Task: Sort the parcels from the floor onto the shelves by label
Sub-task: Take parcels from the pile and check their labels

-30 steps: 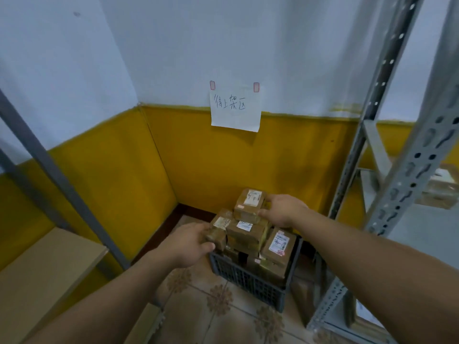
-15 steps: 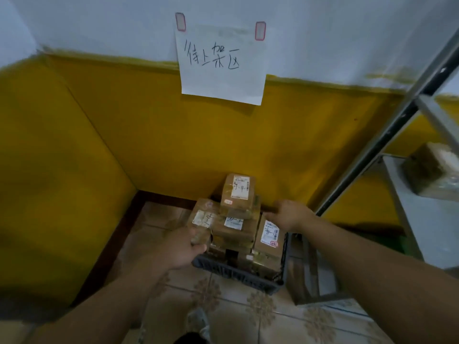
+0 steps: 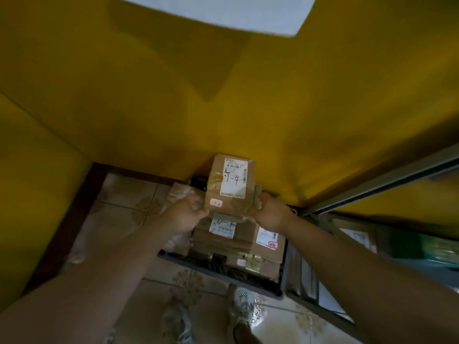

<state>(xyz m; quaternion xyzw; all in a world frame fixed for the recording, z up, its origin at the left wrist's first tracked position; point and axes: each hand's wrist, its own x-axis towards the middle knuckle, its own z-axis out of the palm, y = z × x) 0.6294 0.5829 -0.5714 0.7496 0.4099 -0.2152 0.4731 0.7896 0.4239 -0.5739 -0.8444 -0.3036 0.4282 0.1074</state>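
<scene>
Half a second ago the hands sat apart at the stack's sides; now the left hand [image 3: 183, 216] grips the top parcel's [image 3: 232, 194] near-left corner and the right hand [image 3: 272, 214] its near-right corner. The fingertips are hidden. The label below the hands is partly covered. The parcel's long axis runs from the hands toward the yellow wall [image 3: 223, 108], label up, above the crate [image 3: 211, 265].

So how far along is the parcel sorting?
Early. Done: no shelved parcel shows clearly. In hand: left grip and right grip hold the top parcel. Left: the other parcels stacked in the crate on the floor.
</scene>
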